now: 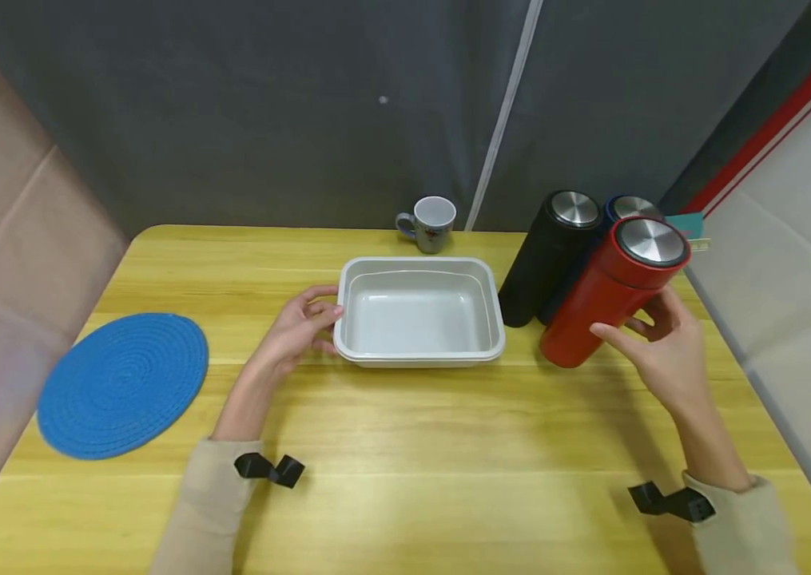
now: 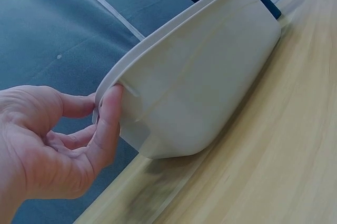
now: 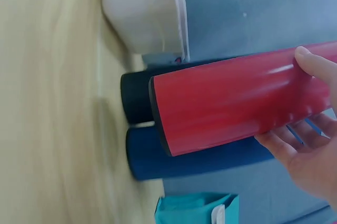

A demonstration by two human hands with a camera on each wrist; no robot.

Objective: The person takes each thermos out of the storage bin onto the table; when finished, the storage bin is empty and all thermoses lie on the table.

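A rectangular off-white plastic basin (image 1: 421, 351) sits mid-table. My left hand (image 1: 302, 323) pinches its left rim; in the left wrist view the thumb and the bent fingers (image 2: 108, 124) meet at the rim. My right hand (image 1: 667, 351) grips a red thermos (image 1: 595, 307) with a steel-topped lid, thumb on the near side and fingers beneath. In the right wrist view the red thermos (image 3: 226, 105) has its base apart from the tabletop. Close behind it stand a black thermos (image 1: 538, 263) and a blue thermos (image 3: 195, 155), partly hidden by the red one.
A grey mug (image 1: 434, 226) stands behind the basin near the back edge. On the left lies a round blue woven placemat (image 1: 125, 386). A teal item (image 3: 197, 211) is beyond the thermoses. Dark fabric (image 1: 268, 112) hangs behind the wooden table (image 1: 405, 471).
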